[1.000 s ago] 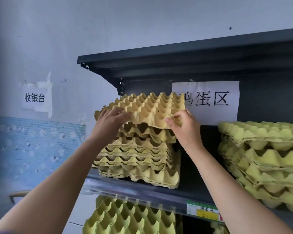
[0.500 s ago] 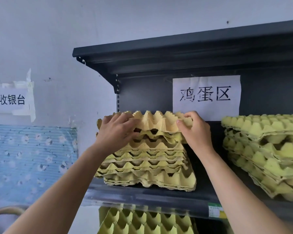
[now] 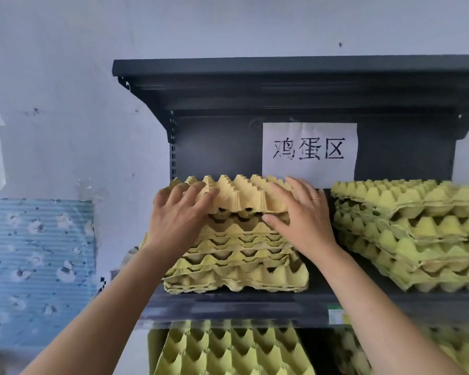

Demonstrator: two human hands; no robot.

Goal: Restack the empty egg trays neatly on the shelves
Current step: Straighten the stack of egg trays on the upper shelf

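**Item: top egg tray point(image 3: 238, 194).** It lay level on the left stack point(image 3: 236, 266), directly under both palms. A dark gap showed below its front edge, so it was judged not yet fully nested.

**Grip.** The left hand point(image 3: 178, 215) had its fingers spread and laid over the tray's near left corner, pressing down. The right hand point(image 3: 303, 212) had straight, fanned fingers on the near right peaks, with the thumb set against the front edge beneath. Neither hand pinched the tray.

**Change.** A second before, the tray was held tilted above the stack, pinched at its front edge. By now it had been lowered and both holds had flattened into presses. Placement was judged done, with seating and squaring remaining.

**Below the grip.** The stack's lower trays sat unevenly on the dark shelf point(image 3: 228, 307), and more trays point(image 3: 228, 353) stood beneath that.

**Right of the grip.** A second stack point(image 3: 417, 234) stood just beside, loosely layered and judged still to need straightening.

**Behind and above the grip.** A paper sign point(image 3: 309, 152) hung on the back panel.
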